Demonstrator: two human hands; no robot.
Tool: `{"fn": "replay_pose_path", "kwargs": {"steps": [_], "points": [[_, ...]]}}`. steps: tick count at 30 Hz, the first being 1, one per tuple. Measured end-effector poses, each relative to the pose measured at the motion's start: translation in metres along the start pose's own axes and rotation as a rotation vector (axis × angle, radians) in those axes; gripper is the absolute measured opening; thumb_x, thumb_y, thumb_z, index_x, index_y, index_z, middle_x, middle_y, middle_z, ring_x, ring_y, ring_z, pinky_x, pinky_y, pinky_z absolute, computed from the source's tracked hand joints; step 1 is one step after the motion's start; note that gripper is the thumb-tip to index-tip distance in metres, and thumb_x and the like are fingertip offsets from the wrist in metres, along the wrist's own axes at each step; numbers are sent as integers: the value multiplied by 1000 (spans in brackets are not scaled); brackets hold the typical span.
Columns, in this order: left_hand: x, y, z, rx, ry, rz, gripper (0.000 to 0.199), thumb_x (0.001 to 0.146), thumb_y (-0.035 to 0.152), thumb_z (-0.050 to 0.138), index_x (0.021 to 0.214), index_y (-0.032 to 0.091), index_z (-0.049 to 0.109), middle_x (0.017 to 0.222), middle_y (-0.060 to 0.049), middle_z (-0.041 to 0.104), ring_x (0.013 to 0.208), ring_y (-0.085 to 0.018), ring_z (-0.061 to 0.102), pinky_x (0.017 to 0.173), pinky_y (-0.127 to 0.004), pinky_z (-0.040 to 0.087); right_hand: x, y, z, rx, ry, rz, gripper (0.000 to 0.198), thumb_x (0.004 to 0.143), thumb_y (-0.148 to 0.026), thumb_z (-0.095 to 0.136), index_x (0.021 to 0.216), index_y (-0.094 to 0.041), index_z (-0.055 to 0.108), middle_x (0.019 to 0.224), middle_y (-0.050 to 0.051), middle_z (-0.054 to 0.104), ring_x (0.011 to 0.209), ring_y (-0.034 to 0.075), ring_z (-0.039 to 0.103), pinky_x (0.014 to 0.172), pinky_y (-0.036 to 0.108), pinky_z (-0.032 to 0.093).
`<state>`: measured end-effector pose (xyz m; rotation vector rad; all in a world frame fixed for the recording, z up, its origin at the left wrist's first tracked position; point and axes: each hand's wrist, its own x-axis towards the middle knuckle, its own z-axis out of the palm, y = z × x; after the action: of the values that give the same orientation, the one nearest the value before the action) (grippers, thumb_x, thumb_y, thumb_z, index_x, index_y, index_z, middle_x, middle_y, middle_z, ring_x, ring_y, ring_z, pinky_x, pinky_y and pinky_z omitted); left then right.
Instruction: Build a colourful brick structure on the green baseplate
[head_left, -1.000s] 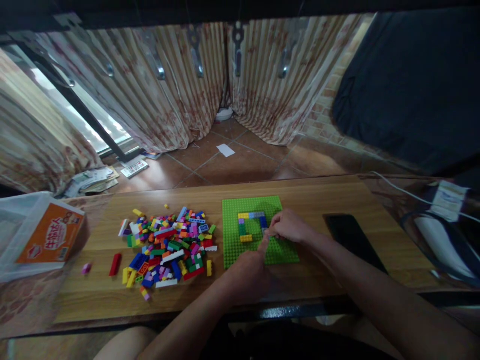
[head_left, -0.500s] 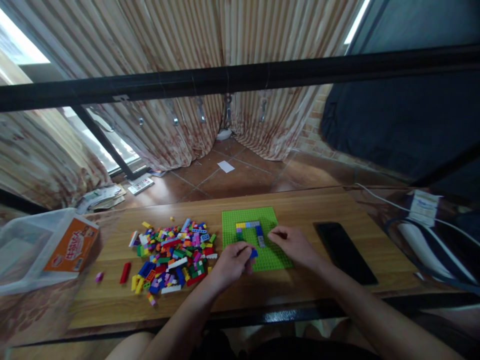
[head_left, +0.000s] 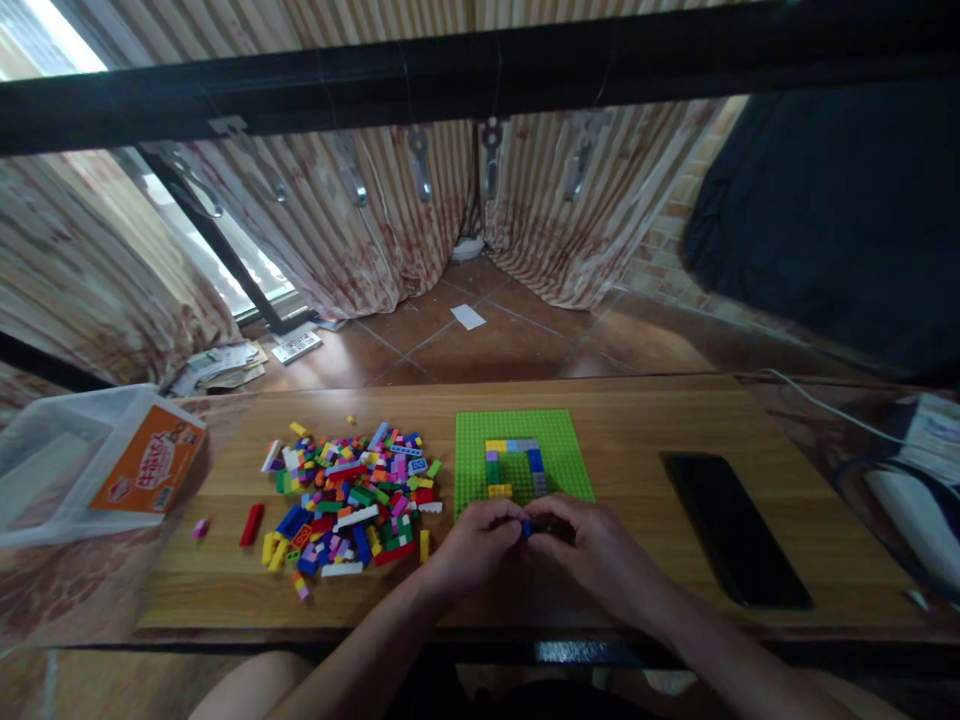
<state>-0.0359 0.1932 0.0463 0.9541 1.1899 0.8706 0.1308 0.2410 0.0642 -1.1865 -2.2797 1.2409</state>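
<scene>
A small blue brick is pinched between my left hand and my right hand, just over the near edge of the green baseplate. Fingers of both hands are closed on it and cover most of it. On the baseplate stands a bent row of bricks: yellow, light blue and grey along the far side, a dark blue brick and a grey one down the right. Purple, green and yellow bricks run down the left. My hands hide the baseplate's near part.
A pile of mixed bricks spreads over the wooden table left of the baseplate. A red brick lies apart from it. To the right rests a black phone. A clear plastic bin stands beyond the table's left end.
My right hand has come down from the baseplate's right side to meet my left hand at the blue brick. Both are now nearer the table's front edge. The view has tilted down.
</scene>
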Motion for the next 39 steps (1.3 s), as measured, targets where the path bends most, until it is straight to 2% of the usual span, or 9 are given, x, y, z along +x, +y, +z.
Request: {"fn": "replay_pose_path", "kwargs": {"steps": [6, 8, 11, 14, 16, 21, 29, 35, 39], "points": [[-2, -5, -6, 27, -21, 15, 15, 78, 25, 53, 82, 14, 61, 68, 0, 59, 57, -11, 52, 56, -24, 41, -4, -1, -4, -21, -7, 18, 12, 84, -23, 59, 93, -25, 66, 87, -1, 70, 79, 16, 64, 73, 29, 48], [-2, -2, -12, 84, 50, 35, 17, 80, 26, 51, 88, 14, 60, 73, -1, 61, 58, -11, 54, 57, -24, 42, 1, 4, -9, -91, 57, -26, 15, 85, -21, 56, 96, -25, 66, 92, 1, 71, 83, 17, 65, 77, 31, 49], [-1, 6, -25, 318, 223, 129, 19, 85, 26, 48, 92, 15, 62, 78, -2, 63, 64, -13, 57, 61, -25, 44, 12, 13, -12, -189, 166, -115, 19, 87, -21, 54, 100, -25, 66, 100, 3, 70, 92, 19, 64, 85, 35, 48], [0, 9, -32, 591, 353, 223, 18, 86, 22, 47, 92, 17, 64, 84, -3, 65, 71, -14, 59, 70, -27, 46, 24, 21, -8, -262, 184, -262, 19, 87, -20, 54, 101, -23, 67, 100, 5, 70, 96, 20, 61, 87, 38, 48], [2, 8, -33, 718, 382, 274, 20, 87, 19, 45, 94, 17, 64, 92, -5, 66, 78, -15, 61, 75, -29, 47, 29, 24, -5, -305, 157, -335, 19, 88, -19, 54, 101, -24, 67, 98, 5, 70, 94, 20, 60, 86, 38, 48], [3, -2, -28, 926, 349, 356, 26, 88, 17, 43, 105, 19, 63, 104, -7, 63, 93, -18, 62, 84, -32, 50, 31, 25, -2, -391, 128, -358, 19, 88, -18, 55, 100, -23, 68, 95, 5, 70, 91, 20, 58, 83, 36, 47], [2, -6, -22, 1055, 335, 404, 33, 90, 15, 42, 115, 22, 62, 114, -8, 58, 99, -18, 60, 88, -33, 52, 29, 21, -4, -409, 114, -386, 19, 88, -15, 53, 98, -21, 68, 92, 7, 69, 91, 21, 56, 81, 36, 48], [2, -11, -16, 1176, 310, 473, 36, 91, 19, 41, 122, 24, 59, 123, -12, 50, 104, -21, 56, 87, -37, 53, 28, 25, -2, -406, 175, -369, 20, 85, -16, 56, 99, -23, 68, 103, 8, 65, 100, 23, 56, 86, 40, 49], [1, -14, -13, 1213, 317, 466, 37, 91, 19, 41, 123, 24, 59, 125, -14, 48, 104, -24, 55, 82, -39, 54, 30, 28, -5, -342, 244, -271, 18, 82, -20, 60, 97, -23, 68, 109, 6, 63, 102, 22, 58, 90, 39, 47]]}}
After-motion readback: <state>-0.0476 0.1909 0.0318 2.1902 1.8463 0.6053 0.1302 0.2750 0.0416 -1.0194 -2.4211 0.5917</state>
